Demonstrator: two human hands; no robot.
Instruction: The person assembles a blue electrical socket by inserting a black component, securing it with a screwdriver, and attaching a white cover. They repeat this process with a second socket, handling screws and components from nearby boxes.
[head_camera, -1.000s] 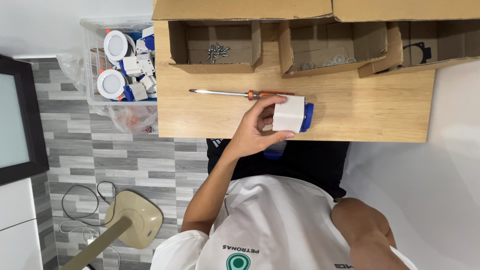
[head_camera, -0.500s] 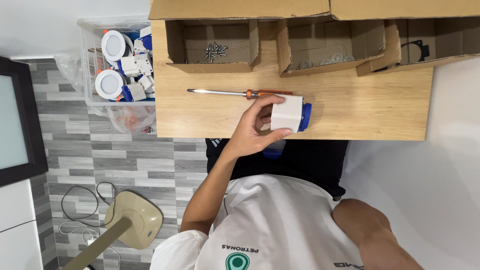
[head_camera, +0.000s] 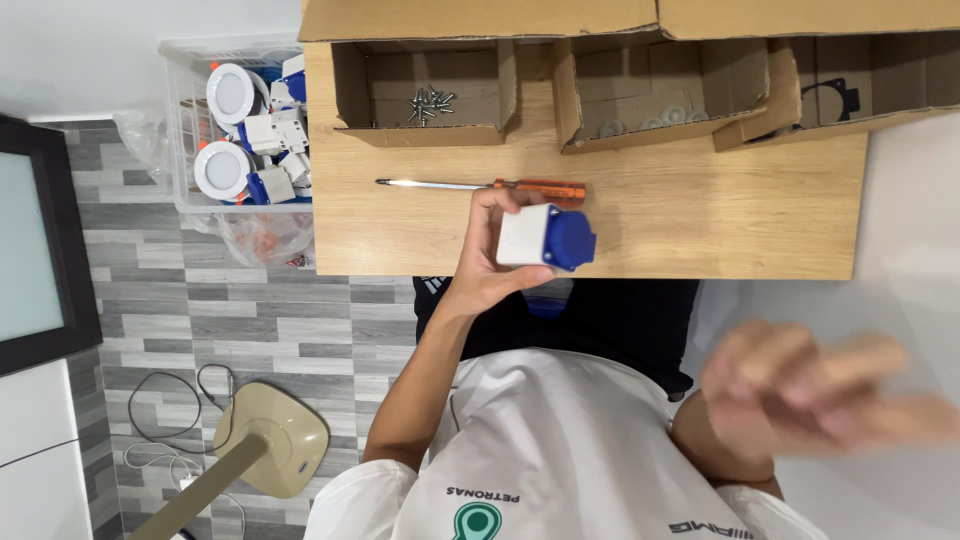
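Wooden bench (head_camera: 700, 220) at frame centre, grey plank floor (head_camera: 250, 310) left. Screws (head_camera: 428, 103) inside upper cardboard box (head_camera: 425, 135). White-and-blue socket (head_camera: 545, 238) gripped by one hand (head_camera: 490, 265); other hand (head_camera: 800, 395) blurred, lower right, grip unclear.

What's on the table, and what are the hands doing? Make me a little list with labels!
left hand: holds a white box with a blue cap over the table's near edge
right hand: blurred, off the table; grip unclear
screwdriver: lies flat on the wooden table, orange handle, just beyond the box
cardboard box: open, with screws inside
clear bin: beside the table, full of white and blue parts
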